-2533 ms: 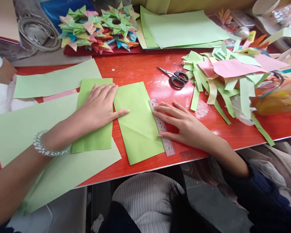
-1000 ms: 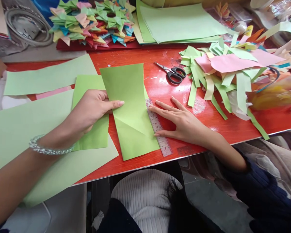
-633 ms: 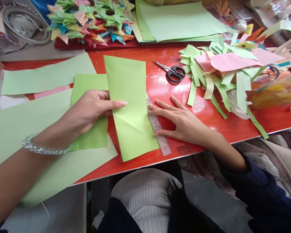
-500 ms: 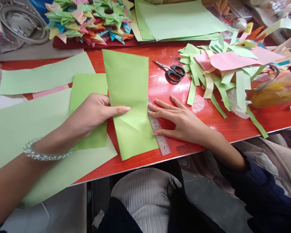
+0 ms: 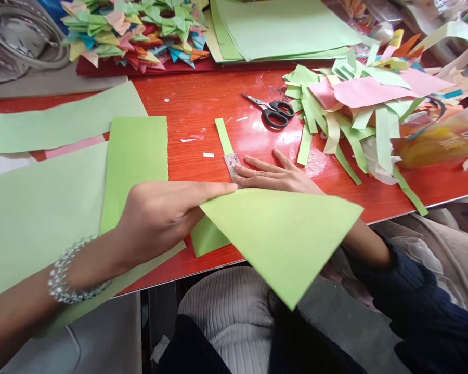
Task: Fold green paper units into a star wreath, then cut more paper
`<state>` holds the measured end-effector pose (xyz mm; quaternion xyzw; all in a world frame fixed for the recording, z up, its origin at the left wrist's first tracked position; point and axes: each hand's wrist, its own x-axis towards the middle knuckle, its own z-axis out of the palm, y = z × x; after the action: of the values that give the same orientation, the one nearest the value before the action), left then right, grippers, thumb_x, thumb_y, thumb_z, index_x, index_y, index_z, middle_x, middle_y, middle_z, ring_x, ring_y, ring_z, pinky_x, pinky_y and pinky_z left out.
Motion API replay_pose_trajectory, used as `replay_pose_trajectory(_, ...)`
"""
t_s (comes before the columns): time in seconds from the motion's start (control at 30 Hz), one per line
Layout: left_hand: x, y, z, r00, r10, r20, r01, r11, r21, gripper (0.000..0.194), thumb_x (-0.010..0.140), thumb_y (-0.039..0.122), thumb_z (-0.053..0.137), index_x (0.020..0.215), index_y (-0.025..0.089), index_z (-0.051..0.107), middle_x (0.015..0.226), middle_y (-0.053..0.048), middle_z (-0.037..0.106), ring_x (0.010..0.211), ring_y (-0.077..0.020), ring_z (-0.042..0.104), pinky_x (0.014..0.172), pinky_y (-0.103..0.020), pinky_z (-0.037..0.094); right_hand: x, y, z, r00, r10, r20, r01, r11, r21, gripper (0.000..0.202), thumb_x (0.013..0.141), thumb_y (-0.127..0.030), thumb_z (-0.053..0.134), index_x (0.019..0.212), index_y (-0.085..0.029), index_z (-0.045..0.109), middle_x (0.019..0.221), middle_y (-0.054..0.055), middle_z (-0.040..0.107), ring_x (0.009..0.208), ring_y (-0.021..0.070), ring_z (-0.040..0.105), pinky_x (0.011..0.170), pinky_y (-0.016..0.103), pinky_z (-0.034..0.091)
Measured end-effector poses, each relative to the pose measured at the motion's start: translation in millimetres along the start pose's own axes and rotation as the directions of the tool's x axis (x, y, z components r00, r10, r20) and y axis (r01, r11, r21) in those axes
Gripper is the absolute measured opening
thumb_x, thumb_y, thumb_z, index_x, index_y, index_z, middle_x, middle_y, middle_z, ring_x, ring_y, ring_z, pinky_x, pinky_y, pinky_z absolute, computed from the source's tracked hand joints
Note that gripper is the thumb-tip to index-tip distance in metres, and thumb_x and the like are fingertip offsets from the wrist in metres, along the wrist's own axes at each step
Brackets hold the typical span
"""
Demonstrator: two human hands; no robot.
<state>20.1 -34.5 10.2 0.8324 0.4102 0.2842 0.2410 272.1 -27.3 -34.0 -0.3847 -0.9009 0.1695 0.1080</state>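
My left hand (image 5: 164,213) is closed on a bright green sheet of paper (image 5: 284,223), its thumb along the upper edge. The sheet is folded over toward me, and one corner hangs past the table's front edge. It covers part of my right forearm and most of a clear ruler (image 5: 231,165). My right hand (image 5: 275,174) lies flat with fingers spread, fingertips pressing on the ruler. A narrow green strip (image 5: 223,136) sticks out beyond the ruler's far end; whether it still joins the sheet is hidden.
Black-handled scissors (image 5: 271,110) lie on the red table (image 5: 195,104). Loose strips and scraps (image 5: 343,114) are piled at right. Green sheets (image 5: 42,208) lie at left, and more paper (image 5: 288,31) sits at the back beside folded paper pieces (image 5: 140,36).
My left hand has swung the green sheet from lying flat on the table down toward me and to the right. The narrow strip and small white scraps are now exposed. My right hand stays on the ruler.
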Motion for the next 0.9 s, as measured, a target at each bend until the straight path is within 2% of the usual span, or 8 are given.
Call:
replay_pose_trajectory(0.1,8.5,-6.1,0.3,0.964,-0.263,0.043,0.266,0.958,-0.105,0.019,0.084,0.038,0.066,0.1,0.034,0.075,0.099,0.009,0.075,0.084,-0.0166,0.071,0.074,-0.023,0.054,0.1,-2.8,-0.1,0.997,0.013,-0.074,-0.014,1.0,-0.01,0.048,0.09,-0.044,0.057,0.131,-0.02,0.056,0.142,0.005,0.052,0.138,0.0278,0.04,0.116,0.062,0.015)
replay_pose_trajectory(0.2,15.3,-16.4,3.1,0.857,-0.499,0.129,0.515,0.832,-0.206,0.022,0.074,0.042,0.075,0.091,0.028,0.076,0.096,0.004,0.076,0.084,-0.0221,0.071,0.068,-0.025,0.057,1.0,-7.4,-1.3,0.995,0.024,-0.092,-0.025,1.0,-0.012,0.048,0.088,-0.045,0.061,0.129,-0.019,0.058,0.141,0.005,0.053,0.138,0.0261,0.04,0.117,0.06,0.017)
replay_pose_trajectory(0.27,16.7,-20.6,5.7,0.811,-0.566,0.149,0.584,0.771,-0.255,0.021,0.07,0.04,0.077,0.086,0.026,0.077,0.097,0.002,0.076,0.086,-0.0241,0.071,0.066,-0.026,0.058,1.5,-9.4,-1.6,0.995,0.028,-0.1,-0.029,1.0,-0.01,0.049,0.088,-0.043,0.062,0.13,-0.019,0.056,0.141,0.005,0.052,0.139,0.026,0.039,0.117,0.06,0.016)
replay_pose_trajectory(0.43,15.2,-19.7,11.0,0.792,-0.602,0.099,0.596,0.727,-0.341,0.021,0.067,0.035,0.079,0.084,0.023,0.076,0.098,0.0,0.076,0.09,-0.0243,0.071,0.064,-0.024,0.059,-2.3,-13.3,0.7,0.994,0.028,-0.109,-0.031,0.999,-0.022,0.051,0.087,-0.044,0.063,0.132,-0.021,0.055,0.14,0.004,0.053,0.138,0.0258,0.04,0.117,0.061,0.012)
replay_pose_trajectory(0.57,15.2,-18.3,13.4,0.774,-0.628,0.077,0.615,0.719,-0.323,0.023,0.066,0.038,0.08,0.079,0.02,0.075,0.09,-0.001,0.076,0.083,-0.0247,0.072,0.058,-0.024,0.058,-8.3,-18.8,2.7,0.992,0.032,-0.12,-0.036,0.999,-0.035,0.051,0.088,-0.045,0.061,0.132,-0.019,0.055,0.139,0.004,0.054,0.137,0.0259,0.043,0.118,0.061,0.01)
replay_pose_trajectory(0.7,15.4,-18.2,13.0,0.79,-0.609,0.071,0.596,0.735,-0.323,0.023,0.069,0.038,0.078,0.083,0.02,0.075,0.095,-0.002,0.076,0.087,-0.024,0.071,0.063,-0.024,0.058,-10.3,-20.7,3.2,0.993,0.028,-0.118,-0.033,0.999,-0.043,0.051,0.089,-0.046,0.06,0.133,-0.022,0.054,0.14,0.004,0.053,0.137,0.026,0.043,0.117,0.061,0.011)
replay_pose_trajectory(0.83,13.3,-19.7,9.2,0.83,-0.517,0.21,0.557,0.74,-0.378,0.029,0.072,0.032,0.076,0.1,0.027,0.073,0.109,0.002,0.073,0.096,-0.0223,0.07,0.075,-0.025,0.058,-9.9,-19.1,3.2,0.994,0.033,-0.102,-0.037,0.998,-0.04,0.051,0.089,-0.046,0.059,0.134,-0.023,0.053,0.14,0.005,0.052,0.137,0.0271,0.042,0.116,0.063,0.012)
replay_pose_trajectory(0.9,10.7,-20.5,8.0,0.827,-0.486,0.283,0.561,0.745,-0.361,0.026,0.072,0.033,0.076,0.098,0.029,0.074,0.103,0.003,0.075,0.094,-0.0226,0.07,0.073,-0.025,0.057,-10.0,-18.5,3.5,0.994,0.031,-0.102,-0.036,0.999,-0.041,0.051,0.088,-0.047,0.06,0.134,-0.024,0.054,0.14,0.005,0.053,0.137,0.0275,0.042,0.116,0.063,0.013)
